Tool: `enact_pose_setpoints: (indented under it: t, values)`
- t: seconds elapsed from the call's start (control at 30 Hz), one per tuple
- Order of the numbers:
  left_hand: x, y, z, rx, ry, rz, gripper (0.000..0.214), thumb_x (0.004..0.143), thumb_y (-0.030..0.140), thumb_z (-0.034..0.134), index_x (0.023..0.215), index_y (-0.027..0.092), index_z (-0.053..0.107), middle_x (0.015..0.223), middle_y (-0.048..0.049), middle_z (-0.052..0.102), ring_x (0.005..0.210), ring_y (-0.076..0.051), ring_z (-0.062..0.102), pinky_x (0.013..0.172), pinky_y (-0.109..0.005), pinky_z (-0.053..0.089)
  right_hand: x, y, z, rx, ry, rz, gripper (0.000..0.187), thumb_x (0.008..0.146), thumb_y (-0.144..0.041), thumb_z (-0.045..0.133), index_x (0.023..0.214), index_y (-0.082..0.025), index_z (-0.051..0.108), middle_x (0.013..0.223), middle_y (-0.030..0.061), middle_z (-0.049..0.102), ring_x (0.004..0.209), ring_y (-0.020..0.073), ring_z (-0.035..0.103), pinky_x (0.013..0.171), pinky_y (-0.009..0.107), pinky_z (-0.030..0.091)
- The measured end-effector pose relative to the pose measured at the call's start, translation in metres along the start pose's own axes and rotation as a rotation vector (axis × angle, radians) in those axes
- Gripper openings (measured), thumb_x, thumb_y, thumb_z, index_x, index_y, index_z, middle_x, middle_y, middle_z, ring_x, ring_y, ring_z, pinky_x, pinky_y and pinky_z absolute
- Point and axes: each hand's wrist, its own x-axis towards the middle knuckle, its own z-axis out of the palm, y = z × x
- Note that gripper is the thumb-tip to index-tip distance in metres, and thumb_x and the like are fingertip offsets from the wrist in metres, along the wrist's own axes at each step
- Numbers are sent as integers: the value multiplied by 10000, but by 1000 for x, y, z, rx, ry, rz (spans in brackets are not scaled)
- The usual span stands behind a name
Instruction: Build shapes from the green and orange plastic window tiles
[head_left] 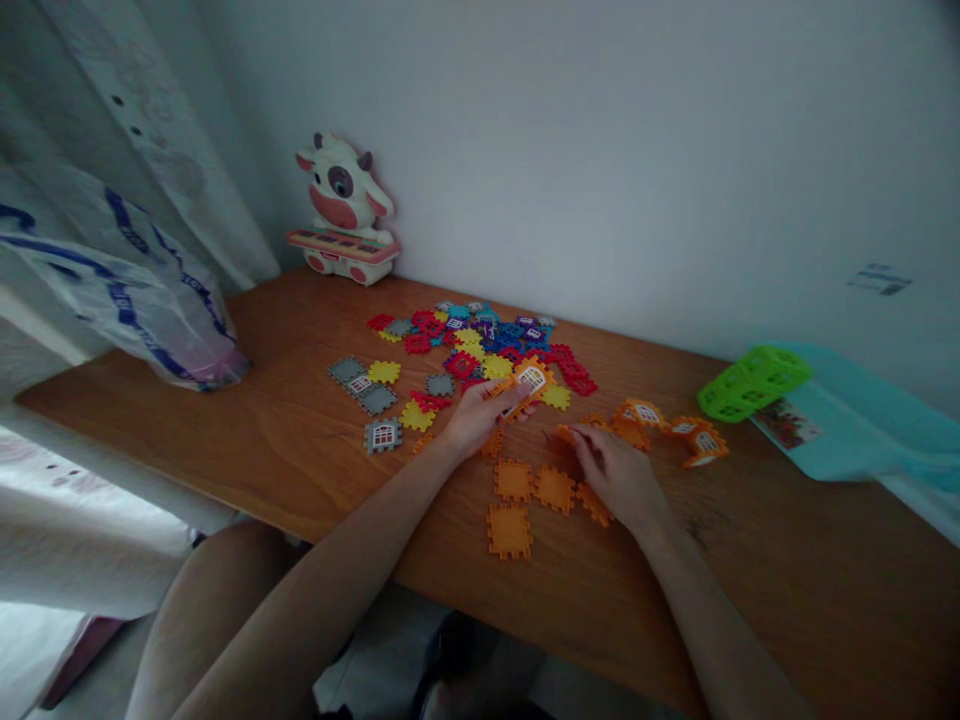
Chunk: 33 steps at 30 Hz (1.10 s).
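Recording the left hand (480, 420) pinching an orange window tile (531, 380) between thumb and fingers. The tile is held tilted at the fingertips, with its white window panel showing. The right hand (615, 475) has its fingers (585, 445) pressed together and curled down onto an orange tile edge (564, 434); whether that piece is gripped or only touched cannot be determined.

Just beyond the right fingertips stand joined orange window pieces (637, 413), with a further joined orange assembly (701, 440) farther right. Three loose orange square tiles (514, 480) lie flat on the wooden table (150, 400), between the two hands and nearer the body.

Directly ahead of the left hand sits a heap of red, blue, yellow and purple tiles (480, 345). A grey window tile (382, 435) lies to its left. Well right of the right hand, a green lattice cube (754, 383) rests on a teal sheet (840, 420). Far ahead of the left hand, a cow toy keyboard (345, 215) stands against the wall, and a plastic bag (120, 290) lies well to that hand's left.
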Motion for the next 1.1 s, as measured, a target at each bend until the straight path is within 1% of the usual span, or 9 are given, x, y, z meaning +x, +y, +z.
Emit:
enact_pose_setpoints:
  t: [0.13,0.3,0.43,0.57,0.63,0.73,0.83,1.0,1.1]
  values:
    - [-2,-5,-2,200,-54,26,559,660,633,866,894,130,803,841,-59,769,699,-138,663,668,-246,507,0,6,0,14,31,-2,337,1042,-371,438,1149,-203,710,1066,122,806,869,276,779,817,433,622]
    - [-10,-6,-3,572,-146,183,441,816,599,758,907,174,829,845,-27,771,776,-181,678,691,-260,501,0,6,4,104,21,-45,289,994,-385,519,1085,-221,739,1064,112,800,949,291,760,862,461,605]
    - [-10,-8,-4,672,-194,214,377,856,537,737,955,185,831,906,-36,799,835,-210,710,756,-289,538,3,-1,2,314,127,171,309,937,-499,613,967,-219,738,918,86,789,798,262,736,752,423,601]
    - [-8,-9,-4,602,-245,203,406,874,522,720,1106,200,803,1135,-59,797,1003,-226,718,914,-317,532,7,-7,-4,673,198,408,393,827,-596,738,903,-213,704,823,43,745,679,201,683,633,338,582]
    - [-8,-9,-4,592,-259,184,433,876,547,708,1117,197,795,1146,-63,790,986,-213,714,886,-299,531,9,-9,-4,792,251,469,402,770,-588,803,866,-213,695,796,15,712,657,167,644,622,304,570]
    - [-9,-9,-3,631,-258,141,483,863,595,700,1074,171,792,987,-52,785,797,-163,671,710,-247,496,9,-8,-2,916,311,533,382,734,-537,858,877,-216,708,821,-4,694,674,142,615,602,263,552]
    - [-10,-11,-3,656,-266,79,559,849,661,671,1013,138,784,761,-15,695,609,-110,532,546,-219,365,9,-8,0,1016,310,576,380,724,-526,872,911,-230,727,871,-3,716,652,128,614,554,239,520]
    - [-12,-9,-1,706,-308,13,604,838,733,627,837,139,737,564,57,454,501,-78,335,471,-234,189,10,-13,0,1125,274,573,408,702,-581,869,888,-244,734,869,15,751,669,155,658,569,266,535]
    - [-15,-5,2,754,-327,11,617,831,750,621,660,157,625,534,69,379,486,-70,294,467,-238,165,9,-16,-1,1074,230,580,414,706,-587,867,891,-240,741,874,24,763,693,169,666,585,278,548]
